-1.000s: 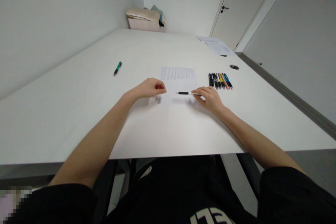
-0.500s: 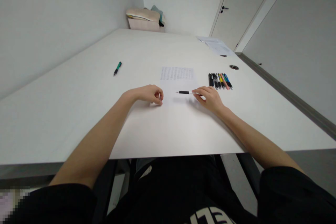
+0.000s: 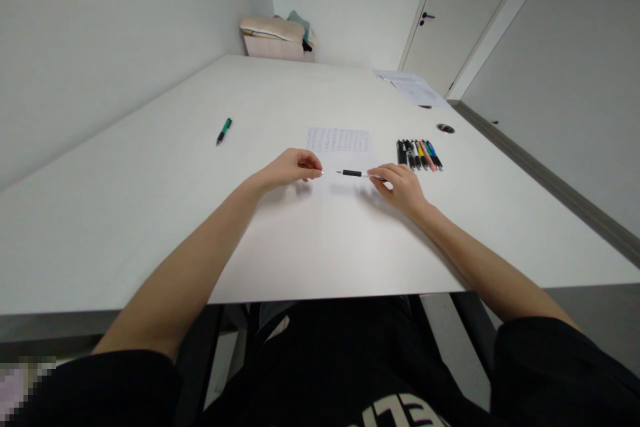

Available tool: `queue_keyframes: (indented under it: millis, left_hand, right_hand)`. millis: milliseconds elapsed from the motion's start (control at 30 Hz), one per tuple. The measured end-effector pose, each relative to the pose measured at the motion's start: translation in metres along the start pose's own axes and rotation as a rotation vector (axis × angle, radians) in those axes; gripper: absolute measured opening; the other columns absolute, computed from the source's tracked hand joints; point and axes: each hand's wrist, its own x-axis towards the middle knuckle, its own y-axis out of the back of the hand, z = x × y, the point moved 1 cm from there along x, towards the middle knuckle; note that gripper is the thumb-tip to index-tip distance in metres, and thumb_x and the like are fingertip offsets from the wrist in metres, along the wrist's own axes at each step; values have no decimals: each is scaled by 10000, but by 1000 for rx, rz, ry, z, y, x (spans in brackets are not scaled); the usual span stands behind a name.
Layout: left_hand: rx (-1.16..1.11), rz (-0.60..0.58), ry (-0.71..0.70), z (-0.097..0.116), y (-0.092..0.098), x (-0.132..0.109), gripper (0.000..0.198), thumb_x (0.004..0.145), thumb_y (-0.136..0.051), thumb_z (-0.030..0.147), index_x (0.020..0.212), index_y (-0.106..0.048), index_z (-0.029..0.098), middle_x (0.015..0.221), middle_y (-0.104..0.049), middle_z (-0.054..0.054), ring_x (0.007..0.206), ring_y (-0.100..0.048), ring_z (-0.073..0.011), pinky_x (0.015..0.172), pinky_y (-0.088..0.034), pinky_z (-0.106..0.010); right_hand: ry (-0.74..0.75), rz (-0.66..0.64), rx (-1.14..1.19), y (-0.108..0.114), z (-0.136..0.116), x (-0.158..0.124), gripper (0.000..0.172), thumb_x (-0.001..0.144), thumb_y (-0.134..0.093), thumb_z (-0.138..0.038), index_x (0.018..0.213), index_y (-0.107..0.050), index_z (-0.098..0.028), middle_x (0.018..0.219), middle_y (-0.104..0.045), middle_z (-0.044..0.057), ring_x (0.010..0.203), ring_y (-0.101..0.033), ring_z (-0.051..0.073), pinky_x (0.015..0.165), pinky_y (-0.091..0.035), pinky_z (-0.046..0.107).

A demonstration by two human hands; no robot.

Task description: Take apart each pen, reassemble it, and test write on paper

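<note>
In my right hand (image 3: 397, 185) is a white pen with a black grip (image 3: 352, 173), held level above the paper. Its thin bare point faces left, toward my other hand. My left hand (image 3: 295, 168) is raised over the paper's left edge, thumb and fingertips pinched on a tiny silvery piece (image 3: 322, 172) that looks like a pen tip. A small gap separates this piece from the pen's point. Beneath both hands lies the sheet of paper (image 3: 337, 140), with rows of handwriting on its upper part.
A green and black pen (image 3: 225, 131) lies alone to the left. Several pens (image 3: 419, 155) sit side by side on the right. Farther back are loose papers (image 3: 413, 87) and a round metal fitting (image 3: 445, 128) in the white table (image 3: 280, 267).
My left hand has lifted off the table and moved right and away from me, bringing the silvery piece close to the pen's point. My right hand has barely moved.
</note>
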Motion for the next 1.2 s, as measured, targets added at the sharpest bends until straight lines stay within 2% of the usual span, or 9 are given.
queue_keyframes:
  millis: [167, 333, 933, 1200]
  left_hand:
    - [-292, 121, -4, -8, -17, 7, 296, 595, -734, 271, 820, -611, 123, 773, -616, -49, 702, -564, -122, 670, -474, -294]
    - [-393, 134, 33, -15, -28, 12, 313, 584, -750, 253, 841, -630, 122, 785, -627, -47, 721, -569, -118, 713, -474, -307]
    - [-428, 105, 26, -12, -44, 11, 272, 629, -733, 284, 829, -627, 134, 787, -634, -48, 719, -579, -118, 701, -470, -298]
    - [-370, 160, 4, -11, -47, 11, 282, 603, -736, 282, 818, -638, 128, 761, -635, -51, 707, -574, -126, 685, -476, -299]
  right_hand:
    - [-31, -4, -1, 1, -1, 1, 183, 879, -469, -256, 963, -627, -214, 893, -677, 45, 806, -616, 154, 699, -405, 299]
    - [-40, -16, -3, 2, -2, 1, 200, 887, -451, -266, 964, -629, -216, 901, -679, 53, 812, -617, 163, 699, -405, 306]
    - [15, -38, -6, 1, -5, 3, 180, 879, -475, -262, 969, -625, -217, 907, -685, 37, 784, -621, 148, 688, -394, 298]
    - [19, -73, 1, 3, -7, 4, 194, 883, -461, -254, 986, -621, -212, 914, -678, 48, 794, -616, 152, 689, -401, 299]
